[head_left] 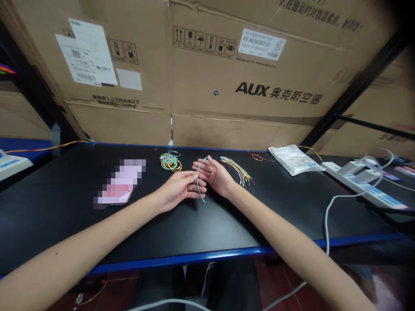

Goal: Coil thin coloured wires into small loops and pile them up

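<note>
My left hand point(180, 188) and my right hand point(212, 173) meet above the black table point(259, 216), fingertips close together. A thin teal wire point(198, 183) runs between them, pinched by my left thumb and fingers. It lies against my right fingers, and I cannot tell whether they grip it. Just beyond my hands lies a loose coil of multicoloured wires point(170, 162). A bundle of straight coloured wires point(236, 170) lies close to my right hand.
A small orange wire coil point(257, 157) and a white plastic packet point(293, 160) lie at the table's back right. A power strip point(363, 181) with white cables sits to the right. A blurred pink item point(119, 183) lies left. Large cardboard boxes point(227, 65) stand behind.
</note>
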`<state>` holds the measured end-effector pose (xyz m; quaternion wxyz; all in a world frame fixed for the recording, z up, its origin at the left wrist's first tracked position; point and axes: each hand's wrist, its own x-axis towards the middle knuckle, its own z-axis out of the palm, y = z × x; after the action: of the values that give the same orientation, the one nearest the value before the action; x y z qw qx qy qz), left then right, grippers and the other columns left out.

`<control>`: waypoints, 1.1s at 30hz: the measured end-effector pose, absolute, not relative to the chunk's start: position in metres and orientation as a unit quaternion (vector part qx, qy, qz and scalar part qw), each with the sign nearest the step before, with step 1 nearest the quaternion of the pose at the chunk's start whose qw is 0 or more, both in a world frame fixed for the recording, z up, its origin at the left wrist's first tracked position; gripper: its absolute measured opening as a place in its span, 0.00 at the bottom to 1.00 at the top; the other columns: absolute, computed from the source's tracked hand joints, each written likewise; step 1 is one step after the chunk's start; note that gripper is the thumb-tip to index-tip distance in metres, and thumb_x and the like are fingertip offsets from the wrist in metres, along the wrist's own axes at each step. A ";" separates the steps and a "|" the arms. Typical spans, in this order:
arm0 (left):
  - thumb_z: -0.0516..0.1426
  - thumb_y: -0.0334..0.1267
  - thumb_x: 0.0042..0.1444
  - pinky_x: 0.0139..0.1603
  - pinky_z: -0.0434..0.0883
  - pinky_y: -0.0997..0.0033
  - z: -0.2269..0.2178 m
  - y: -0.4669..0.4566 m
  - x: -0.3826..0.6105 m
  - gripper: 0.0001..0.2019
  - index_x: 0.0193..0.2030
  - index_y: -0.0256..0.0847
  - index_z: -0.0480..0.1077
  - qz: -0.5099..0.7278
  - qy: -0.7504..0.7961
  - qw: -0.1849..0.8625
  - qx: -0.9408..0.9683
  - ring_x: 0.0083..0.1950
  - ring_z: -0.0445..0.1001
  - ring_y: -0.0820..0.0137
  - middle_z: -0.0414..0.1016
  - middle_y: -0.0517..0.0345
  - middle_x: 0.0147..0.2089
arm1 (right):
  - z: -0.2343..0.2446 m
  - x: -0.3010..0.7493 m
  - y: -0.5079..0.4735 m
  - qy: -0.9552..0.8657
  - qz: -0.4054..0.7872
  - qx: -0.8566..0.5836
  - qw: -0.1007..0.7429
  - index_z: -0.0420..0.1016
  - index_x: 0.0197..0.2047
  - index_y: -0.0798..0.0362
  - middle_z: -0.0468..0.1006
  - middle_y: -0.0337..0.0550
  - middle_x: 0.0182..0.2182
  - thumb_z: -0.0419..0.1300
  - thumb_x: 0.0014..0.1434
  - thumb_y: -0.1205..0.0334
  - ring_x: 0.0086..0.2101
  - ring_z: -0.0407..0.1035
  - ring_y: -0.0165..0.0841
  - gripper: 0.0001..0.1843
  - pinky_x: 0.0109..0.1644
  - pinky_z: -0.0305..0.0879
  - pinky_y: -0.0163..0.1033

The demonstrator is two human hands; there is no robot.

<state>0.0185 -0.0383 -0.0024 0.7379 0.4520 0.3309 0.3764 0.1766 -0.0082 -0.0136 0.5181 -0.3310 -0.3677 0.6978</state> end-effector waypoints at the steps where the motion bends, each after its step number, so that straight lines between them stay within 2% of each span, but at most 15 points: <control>1: 0.54 0.32 0.62 0.36 0.77 0.66 -0.002 -0.038 0.018 0.06 0.35 0.33 0.70 0.379 0.333 0.737 0.450 0.30 0.77 0.71 0.76 0.53 0.31 | -0.014 0.177 -0.008 -0.363 0.706 -0.334 0.508 0.74 0.40 0.54 0.80 0.50 0.43 0.55 0.62 0.48 0.44 0.74 0.35 0.18 0.54 0.68 0.43; 5: 0.52 0.30 0.63 0.33 0.78 0.67 0.002 -0.038 0.018 0.07 0.36 0.33 0.71 0.384 0.362 0.728 0.438 0.30 0.78 0.71 0.77 0.52 0.31 | -0.016 0.176 -0.007 -0.373 0.730 -0.338 0.463 0.75 0.41 0.55 0.79 0.51 0.44 0.52 0.62 0.43 0.44 0.74 0.36 0.23 0.53 0.69 0.43; 7: 0.52 0.29 0.63 0.32 0.77 0.68 0.004 -0.038 0.018 0.08 0.36 0.32 0.71 0.377 0.382 0.720 0.440 0.30 0.78 0.70 0.77 0.50 0.31 | -0.017 0.175 -0.008 -0.394 0.731 -0.337 0.443 0.76 0.41 0.55 0.80 0.50 0.43 0.54 0.61 0.43 0.43 0.74 0.36 0.23 0.50 0.69 0.42; 11: 0.53 0.30 0.62 0.32 0.77 0.70 0.005 -0.040 0.019 0.08 0.36 0.30 0.73 0.353 0.397 0.713 0.457 0.31 0.78 0.70 0.79 0.47 0.34 | -0.020 0.172 -0.011 -0.435 0.706 -0.339 0.444 0.78 0.38 0.54 0.80 0.48 0.40 0.65 0.54 0.51 0.38 0.74 0.33 0.15 0.46 0.69 0.38; 13: 0.54 0.31 0.61 0.33 0.77 0.69 0.005 -0.041 0.019 0.08 0.36 0.31 0.74 0.346 0.397 0.714 0.462 0.32 0.79 0.69 0.79 0.46 0.35 | -0.021 0.171 -0.012 -0.430 0.703 -0.336 0.456 0.79 0.36 0.54 0.81 0.47 0.40 0.67 0.52 0.53 0.38 0.74 0.32 0.13 0.46 0.69 0.38; 20: 0.55 0.33 0.61 0.34 0.78 0.67 0.001 -0.042 0.019 0.07 0.37 0.32 0.73 0.334 0.381 0.721 0.473 0.33 0.80 0.66 0.79 0.46 0.34 | -0.019 0.184 -0.002 -0.365 0.713 -0.309 0.513 0.78 0.32 0.53 0.81 0.40 0.34 0.65 0.56 0.56 0.40 0.74 0.29 0.08 0.52 0.66 0.36; 23: 0.55 0.33 0.61 0.35 0.78 0.66 0.002 -0.043 0.019 0.07 0.38 0.31 0.73 0.329 0.380 0.720 0.479 0.34 0.80 0.65 0.79 0.46 0.34 | -0.015 0.189 0.001 -0.357 0.699 -0.313 0.535 0.77 0.32 0.53 0.81 0.40 0.33 0.63 0.58 0.58 0.39 0.74 0.28 0.07 0.54 0.66 0.37; 28: 0.54 0.31 0.61 0.34 0.78 0.66 0.004 -0.044 0.019 0.08 0.37 0.31 0.73 0.334 0.370 0.725 0.475 0.33 0.80 0.65 0.79 0.45 0.34 | -0.009 0.187 -0.003 -0.337 0.702 -0.306 0.547 0.76 0.32 0.53 0.81 0.41 0.33 0.60 0.61 0.58 0.40 0.75 0.30 0.09 0.55 0.67 0.41; 33: 0.53 0.30 0.62 0.34 0.78 0.67 0.005 -0.042 0.016 0.08 0.35 0.31 0.72 0.341 0.351 0.750 0.445 0.30 0.79 0.67 0.79 0.47 0.30 | -0.002 0.182 -0.009 -0.324 0.718 -0.236 0.569 0.72 0.28 0.52 0.82 0.41 0.34 0.56 0.65 0.59 0.43 0.75 0.31 0.13 0.56 0.68 0.42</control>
<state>0.0164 -0.0417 0.0054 0.7504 0.4448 0.3506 0.3407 0.1821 -0.0089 -0.0018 0.5692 -0.2361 -0.3243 0.7177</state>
